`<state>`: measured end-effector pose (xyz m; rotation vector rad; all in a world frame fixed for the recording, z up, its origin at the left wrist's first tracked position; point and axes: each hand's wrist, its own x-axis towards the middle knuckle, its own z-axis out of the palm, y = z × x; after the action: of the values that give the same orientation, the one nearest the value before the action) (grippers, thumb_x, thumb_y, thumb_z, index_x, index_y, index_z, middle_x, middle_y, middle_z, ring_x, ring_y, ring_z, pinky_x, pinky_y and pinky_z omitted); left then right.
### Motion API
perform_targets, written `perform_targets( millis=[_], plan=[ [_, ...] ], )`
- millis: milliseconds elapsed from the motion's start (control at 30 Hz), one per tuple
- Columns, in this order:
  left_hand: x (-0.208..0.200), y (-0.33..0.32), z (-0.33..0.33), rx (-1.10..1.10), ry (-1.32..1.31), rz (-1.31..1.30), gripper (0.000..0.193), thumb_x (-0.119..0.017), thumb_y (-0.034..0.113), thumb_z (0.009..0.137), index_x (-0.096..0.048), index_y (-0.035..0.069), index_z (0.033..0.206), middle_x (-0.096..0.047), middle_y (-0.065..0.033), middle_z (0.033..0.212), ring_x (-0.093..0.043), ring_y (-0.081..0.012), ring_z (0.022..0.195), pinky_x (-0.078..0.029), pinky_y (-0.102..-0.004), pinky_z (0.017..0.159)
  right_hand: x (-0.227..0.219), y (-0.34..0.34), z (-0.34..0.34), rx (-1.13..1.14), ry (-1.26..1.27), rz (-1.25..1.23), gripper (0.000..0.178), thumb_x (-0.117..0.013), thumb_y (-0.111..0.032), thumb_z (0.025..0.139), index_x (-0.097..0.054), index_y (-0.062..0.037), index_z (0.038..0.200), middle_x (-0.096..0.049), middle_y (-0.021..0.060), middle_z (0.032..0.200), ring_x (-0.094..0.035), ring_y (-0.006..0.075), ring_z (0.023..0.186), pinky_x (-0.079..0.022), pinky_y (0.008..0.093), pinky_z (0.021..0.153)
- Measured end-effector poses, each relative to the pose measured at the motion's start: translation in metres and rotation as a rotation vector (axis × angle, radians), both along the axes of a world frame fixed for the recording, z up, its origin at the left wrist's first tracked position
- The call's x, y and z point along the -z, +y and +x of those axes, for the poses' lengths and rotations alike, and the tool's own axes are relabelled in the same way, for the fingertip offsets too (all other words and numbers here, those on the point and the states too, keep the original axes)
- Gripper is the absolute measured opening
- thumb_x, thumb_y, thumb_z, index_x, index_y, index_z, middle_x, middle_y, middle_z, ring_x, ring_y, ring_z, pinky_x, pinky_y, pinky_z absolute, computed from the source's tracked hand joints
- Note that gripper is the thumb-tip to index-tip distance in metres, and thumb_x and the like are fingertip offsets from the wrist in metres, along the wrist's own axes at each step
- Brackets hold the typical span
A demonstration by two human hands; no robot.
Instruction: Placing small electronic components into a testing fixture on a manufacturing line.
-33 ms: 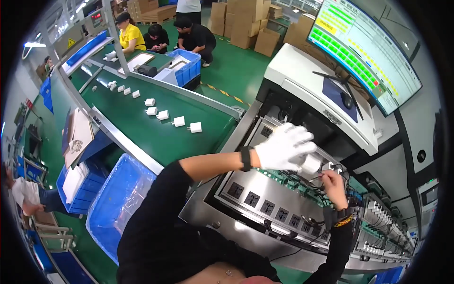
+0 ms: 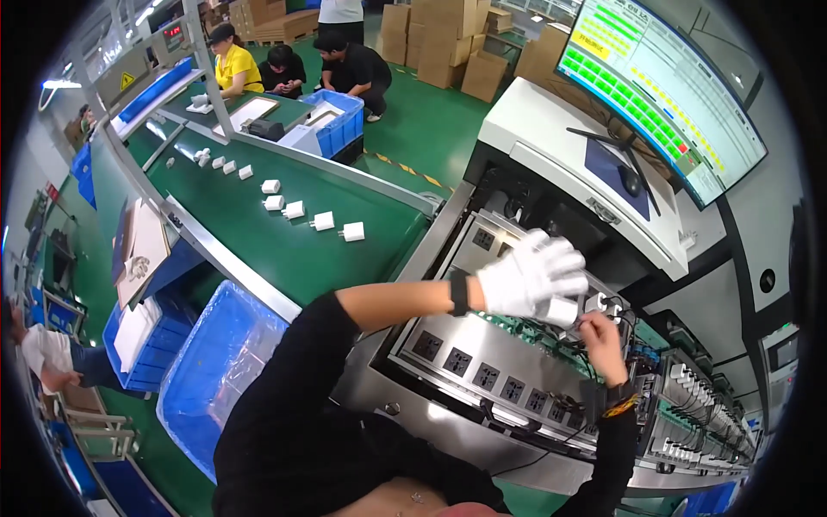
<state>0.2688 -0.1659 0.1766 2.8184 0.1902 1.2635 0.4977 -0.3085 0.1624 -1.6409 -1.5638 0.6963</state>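
My left hand [image 2: 532, 277], in a white glove, reaches over the metal test rack. A white charger [image 2: 562, 312] is held at its thumb side, while the other fingers spread out above it. My bare right hand [image 2: 605, 346] pinches its fingertips together right against the charger's right end. A thin dark cable end showed at these fingertips a moment earlier; now it is mostly hidden. Beneath both hands runs a row of green circuit boards [image 2: 508, 326]. Black sockets [image 2: 457, 362] line the near steel panel of the rack [image 2: 439, 405].
Several white chargers [image 2: 323, 221] lie in a line on the green conveyor [image 2: 258, 207] to the left. A blue bin with a plastic liner [image 2: 220, 370] stands below it. A monitor [image 2: 663, 95] and mouse [image 2: 631, 179] are at back right. Other people [image 2: 357, 73] sit or crouch beyond the conveyor.
My left hand has shifted slightly right, its fingers spreading wider. The charger and my right fingertips have come together, closing the small gap between them.
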Motion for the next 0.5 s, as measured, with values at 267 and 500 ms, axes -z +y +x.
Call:
perform_targets(
  millis=[267, 500],
  plan=[
    [-0.003, -0.059, 0.007, 0.328, 0.456, -0.158, 0.039, -0.062, 0.019, 0.067, -0.052, 0.008, 0.103, -0.057, -0.0131, 0.096, -0.060, -0.0284, 0.081, -0.048, -0.0406, 0.061, 0.000, -0.048, -0.030, 0.065, -0.301, 0.168, 0.008, -0.050, -0.003, 0.083, -0.053, 0.0039, 0.085, -0.051, 0.0100, 0.076, -0.050, 0.0193, 0.067, -0.038, 0.0271, 0.061],
    [0.042, -0.065, 0.025, 0.020, 0.330, -0.271, 0.021, -0.058, 0.016, 0.068, -0.058, 0.004, 0.085, -0.059, -0.0150, 0.070, -0.060, -0.0300, 0.061, -0.047, -0.0408, 0.052, 0.009, -0.024, -0.052, 0.023, -0.350, 0.184, 0.011, -0.058, -0.007, 0.078, -0.056, 0.0024, 0.085, -0.053, 0.0162, 0.074, -0.053, 0.0319, 0.069, -0.042, 0.0346, 0.063]
  ],
)
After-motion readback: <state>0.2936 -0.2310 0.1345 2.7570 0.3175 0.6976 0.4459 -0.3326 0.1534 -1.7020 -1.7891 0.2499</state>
